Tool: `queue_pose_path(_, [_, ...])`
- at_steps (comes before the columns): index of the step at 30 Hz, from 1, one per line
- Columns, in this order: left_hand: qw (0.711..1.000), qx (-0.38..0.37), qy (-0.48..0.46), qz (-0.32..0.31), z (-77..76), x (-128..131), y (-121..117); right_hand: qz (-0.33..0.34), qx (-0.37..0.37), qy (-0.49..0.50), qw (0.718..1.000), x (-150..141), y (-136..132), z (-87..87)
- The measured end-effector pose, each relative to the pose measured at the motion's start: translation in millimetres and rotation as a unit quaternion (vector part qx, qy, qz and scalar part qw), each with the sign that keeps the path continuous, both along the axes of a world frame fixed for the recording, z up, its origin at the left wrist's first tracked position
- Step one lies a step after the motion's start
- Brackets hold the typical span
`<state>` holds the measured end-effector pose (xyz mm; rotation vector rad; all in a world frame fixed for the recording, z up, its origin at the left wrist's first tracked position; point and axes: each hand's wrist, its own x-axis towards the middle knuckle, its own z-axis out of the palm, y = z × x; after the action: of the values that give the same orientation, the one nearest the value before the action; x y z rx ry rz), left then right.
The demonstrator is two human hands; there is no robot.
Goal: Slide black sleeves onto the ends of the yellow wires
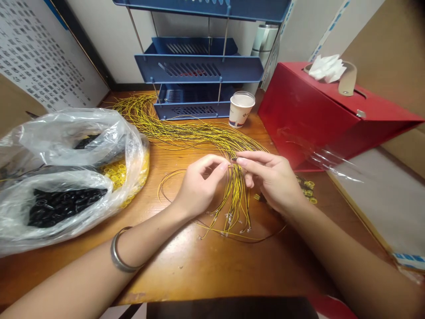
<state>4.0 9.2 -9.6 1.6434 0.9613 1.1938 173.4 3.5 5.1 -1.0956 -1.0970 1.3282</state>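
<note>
Over the wooden desk (186,270), the left hand (199,186) and right hand (272,179) meet fingertip to fingertip, each pinching the end of one thin yellow wire (232,195) above the loose bundle of yellow wires (186,133). A small dark piece (233,159) sits between the fingertips. The wire looks light and limp, best gripped right by its tip.

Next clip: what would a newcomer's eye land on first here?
Most likely the two hands at the centre of the wooden desk: the left hand and right hand meet fingertip to fingertip, pinching something small and dark over a long bundle of yellow wires. Next, the bright red box at the right with white tissue on top, and the clear plastic bags of black and yellow pieces at the left.
</note>
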Motion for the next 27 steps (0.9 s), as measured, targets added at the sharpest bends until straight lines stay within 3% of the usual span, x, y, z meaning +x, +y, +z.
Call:
queue_pose_path(9, [0.997, 0.057, 0.030, 0.030, 0.8, -0.6, 1.9, 0.022, -0.023, 0.035, 0.999, -0.2, 0.6, -0.7])
queue_pose_path(27, [0.998, 0.038, 0.034, 0.045, -7.5, 1.5, 3.8, -0.015, 0.053, -0.017, 0.998, -0.4, -0.7, -1.6])
